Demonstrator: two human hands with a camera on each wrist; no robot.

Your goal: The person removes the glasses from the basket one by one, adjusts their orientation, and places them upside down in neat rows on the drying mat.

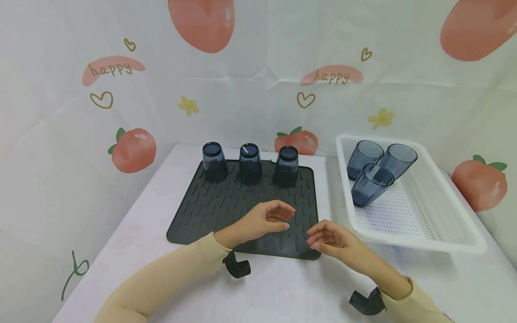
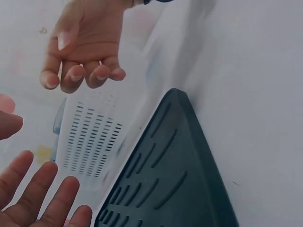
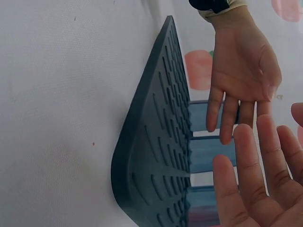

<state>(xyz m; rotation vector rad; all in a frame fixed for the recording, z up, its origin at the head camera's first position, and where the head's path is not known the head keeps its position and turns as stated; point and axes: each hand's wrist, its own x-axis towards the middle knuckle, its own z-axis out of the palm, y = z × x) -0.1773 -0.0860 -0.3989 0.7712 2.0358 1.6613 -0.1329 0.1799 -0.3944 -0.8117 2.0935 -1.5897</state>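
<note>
Over the dark drying mat point(image 1: 202, 215) my left hand point(image 1: 268, 218) hovers with loosely bent fingers, holding nothing. My right hand point(image 1: 333, 240) is just beyond the mat's right front corner, between it and the basket, also holding nothing. Palms face each other in both wrist views. Along the mat's back edge stand three blue glasses upside down: a left one point(image 1: 215, 163), a middle one point(image 1: 250, 166) and a right one point(image 1: 287, 168). Three more blue glasses, a back one point(image 1: 363, 157), a right one point(image 1: 397, 159) and a front one point(image 1: 371, 186), lean together in the white basket point(image 1: 444, 240).
The basket has perforated walls and stands on the right of the white table point(image 1: 274, 296). A white backdrop point(image 1: 250, 98) printed with peaches hangs right behind the mat and the basket. Black devices point(image 1: 238, 265) are strapped at both wrists.
</note>
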